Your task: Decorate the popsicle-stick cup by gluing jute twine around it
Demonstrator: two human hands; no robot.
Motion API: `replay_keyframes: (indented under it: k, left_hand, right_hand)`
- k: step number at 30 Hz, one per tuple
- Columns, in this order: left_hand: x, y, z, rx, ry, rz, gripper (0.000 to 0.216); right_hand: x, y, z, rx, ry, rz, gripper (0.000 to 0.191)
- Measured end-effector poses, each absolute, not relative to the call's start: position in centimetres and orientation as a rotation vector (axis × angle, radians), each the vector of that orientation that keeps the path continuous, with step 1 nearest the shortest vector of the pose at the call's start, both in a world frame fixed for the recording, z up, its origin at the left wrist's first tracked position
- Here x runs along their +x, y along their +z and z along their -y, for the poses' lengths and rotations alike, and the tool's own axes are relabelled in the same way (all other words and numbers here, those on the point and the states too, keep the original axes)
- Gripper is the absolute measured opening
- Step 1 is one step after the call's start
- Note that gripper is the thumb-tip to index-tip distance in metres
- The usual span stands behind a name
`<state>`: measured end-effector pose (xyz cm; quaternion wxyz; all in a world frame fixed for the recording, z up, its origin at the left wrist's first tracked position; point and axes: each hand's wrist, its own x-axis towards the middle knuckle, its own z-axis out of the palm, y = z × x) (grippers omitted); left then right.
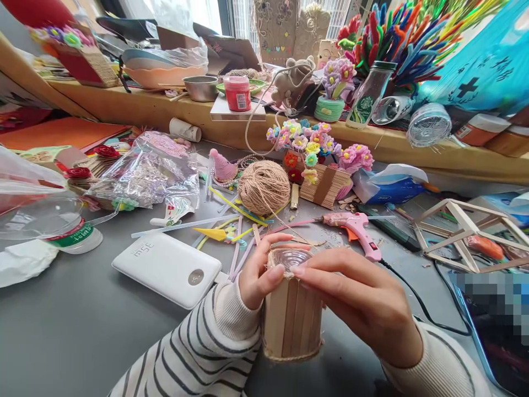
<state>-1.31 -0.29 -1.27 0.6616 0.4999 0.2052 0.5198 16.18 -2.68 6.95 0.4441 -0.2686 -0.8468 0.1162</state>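
Note:
A cup (292,322) covered in upright wooden craft sticks stands in front of me, with a clear ringed plastic disc (292,260) on top. Twine runs around its lower edge and along its top edge. My left hand (261,271) wraps around the cup's left side near the top, thumb on the rim. At the front of the top edge, the fingertips of my right hand (363,289) pinch together on the twine. The strand leads back to a ball of brown twine (264,187). A pink glue gun (351,227) lies just beyond my right hand.
A white power bank (167,269) lies left of the cup, a plastic bottle (70,231) further left. Glue sticks lie scattered behind. At right are a wooden stick frame (467,234), a phone (491,325) and a black cable (421,314). Fuzzy flowers (309,140) stand behind.

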Motion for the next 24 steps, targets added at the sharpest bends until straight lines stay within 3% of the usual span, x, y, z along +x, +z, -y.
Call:
replay_keyframes:
  k: [11, 24]
  left_hand:
    - [-1.4, 0.7, 0.9, 1.05, 1.13, -0.546, 0.053]
    - [-1.6, -1.3, 0.4, 1.212, 1.124, -0.448, 0.064]
  right_hand:
    - [16.5, 6.6, 2.7, -0.667, 0.197, 2.166, 0.023]
    - [16.2, 5.9, 3.3, -0.684, 0.12, 2.14, 0.022]
